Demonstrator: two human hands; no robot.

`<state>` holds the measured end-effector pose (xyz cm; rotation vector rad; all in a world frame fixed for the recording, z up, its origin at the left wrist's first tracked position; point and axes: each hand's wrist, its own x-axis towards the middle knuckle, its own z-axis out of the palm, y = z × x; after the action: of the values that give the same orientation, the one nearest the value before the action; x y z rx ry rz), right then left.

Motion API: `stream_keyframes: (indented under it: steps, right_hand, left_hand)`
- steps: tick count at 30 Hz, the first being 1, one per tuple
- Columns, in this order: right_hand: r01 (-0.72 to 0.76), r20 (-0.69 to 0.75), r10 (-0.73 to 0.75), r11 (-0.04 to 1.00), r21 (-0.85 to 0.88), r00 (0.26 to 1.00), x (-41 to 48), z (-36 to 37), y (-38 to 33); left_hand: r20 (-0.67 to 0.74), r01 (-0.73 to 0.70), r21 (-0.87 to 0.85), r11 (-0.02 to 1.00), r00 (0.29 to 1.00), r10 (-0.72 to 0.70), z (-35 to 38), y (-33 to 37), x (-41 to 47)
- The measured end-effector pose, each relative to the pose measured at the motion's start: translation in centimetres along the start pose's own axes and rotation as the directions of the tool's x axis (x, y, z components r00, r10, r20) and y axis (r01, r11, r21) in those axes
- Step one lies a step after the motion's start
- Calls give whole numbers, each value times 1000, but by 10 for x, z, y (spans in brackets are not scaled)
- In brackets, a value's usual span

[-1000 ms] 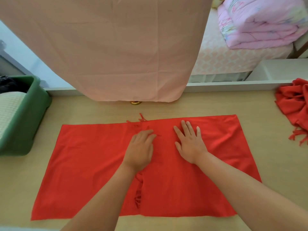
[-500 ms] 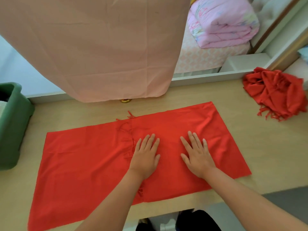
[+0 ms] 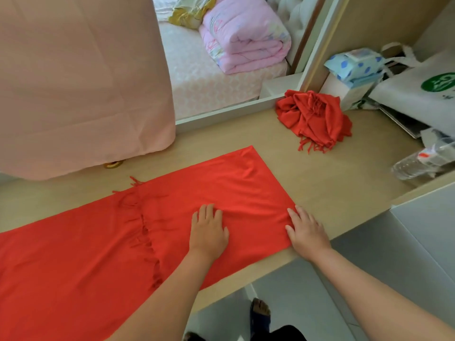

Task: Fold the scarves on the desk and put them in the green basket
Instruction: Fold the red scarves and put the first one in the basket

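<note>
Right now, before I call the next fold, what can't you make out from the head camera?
Green basket: nowhere in the head view.
Flat red scarf: its left end is cut off by the frame's left edge.
Gold object: mostly hidden under the pink cloth.
Crumpled red pile: one scarf or several, its own folds hide that.
Plastic bottle: cut off by the right edge.

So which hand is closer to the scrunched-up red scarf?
The right hand. It rests on the end of the flat scarf nearest the scrunched-up red scarf; the left hand presses farther left, mid-scarf.
</note>
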<state>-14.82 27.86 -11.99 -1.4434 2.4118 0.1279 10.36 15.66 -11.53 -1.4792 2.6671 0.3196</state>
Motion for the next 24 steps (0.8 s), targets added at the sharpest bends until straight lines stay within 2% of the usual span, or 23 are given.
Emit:
stream_keyframes:
  steps: [2, 4, 7, 9, 12, 14, 16, 18, 21, 24]
  right_hand:
    - [-43, -103, 56, 991, 130, 993, 10, -4, 8]
    - [-99, -104, 120, 977, 189, 987, 22, -10, 13]
    - [-145, 8, 146, 968, 203, 989, 38, -16, 23]
    - [-152, 78, 137, 960, 236, 988, 45, -15, 29]
    - [-78, 112, 44, 946, 315, 993, 49, -16, 32]
    - [-4, 74, -32, 896, 445, 997, 47, -23, 31]
    - [93, 19, -122, 840, 534, 992, 42, -33, 25]
    - [164, -10, -193, 804, 571, 981, 36, -48, 15]
    - [257, -57, -277, 768, 587, 959, 26, -67, -5]
    - [323, -73, -357, 719, 616, 931, 14, -76, -29]
  left_hand:
    - [-10, -132, -65, 989, 991, 132, 4, 28, 13]
    - [65, -210, -122, 970, 974, 219, 10, 57, 23]
    - [234, -206, -72, 976, 948, 217, 18, 92, 34]
    - [235, -160, -32, 987, 958, 163, 18, 108, 39]
    - [50, -137, -101, 985, 989, 142, 9, 120, 47]
    - [-32, -215, -208, 954, 977, 213, 0, 125, 52]
    - [-54, -284, -309, 908, 958, 281, -16, 127, 57]
    - [-38, -351, -272, 896, 934, 354, -35, 123, 63]
    - [62, -437, -84, 896, 895, 442, -60, 108, 72]
    - [166, -434, 3, 901, 889, 427, -77, 81, 73]
